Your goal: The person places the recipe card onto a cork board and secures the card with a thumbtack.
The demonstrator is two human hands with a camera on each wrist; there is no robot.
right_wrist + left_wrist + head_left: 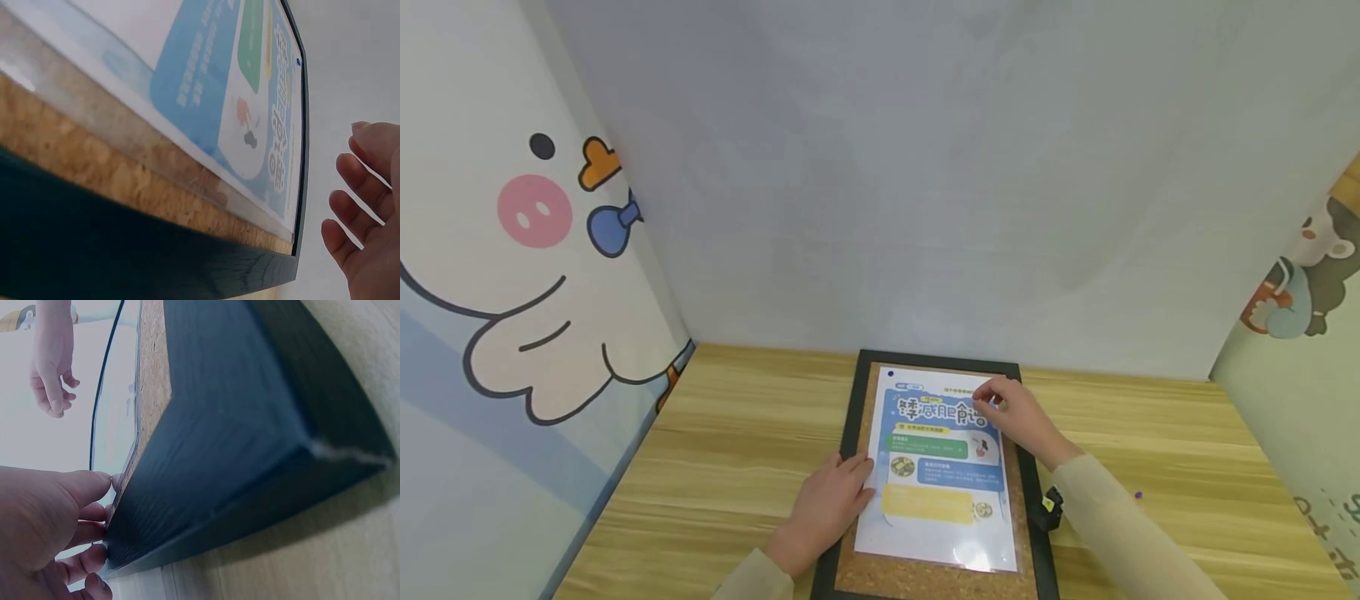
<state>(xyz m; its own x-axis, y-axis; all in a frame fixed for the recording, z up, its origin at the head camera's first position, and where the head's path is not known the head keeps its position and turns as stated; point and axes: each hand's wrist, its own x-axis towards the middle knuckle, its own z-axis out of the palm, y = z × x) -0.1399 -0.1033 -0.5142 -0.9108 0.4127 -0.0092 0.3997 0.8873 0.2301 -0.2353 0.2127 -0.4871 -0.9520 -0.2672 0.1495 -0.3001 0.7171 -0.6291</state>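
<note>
Resting at the left side of the board, the left hand lies with fingers relaxed and a little apart, touching the black frame and the sheet's near edge. The sheet, printed in blue, green and yellow, lies flat on the cork to the right of this hand and below the right hand. The right hand is above the sheet's upper right corner; its thumb and forefinger tips are close together, but I cannot tell if they pinch something. To the left of the right hand, a blue pin is at the sheet's upper left corner. On the wood surface, to the right of the right forearm, lies a small purple thing.
</note>
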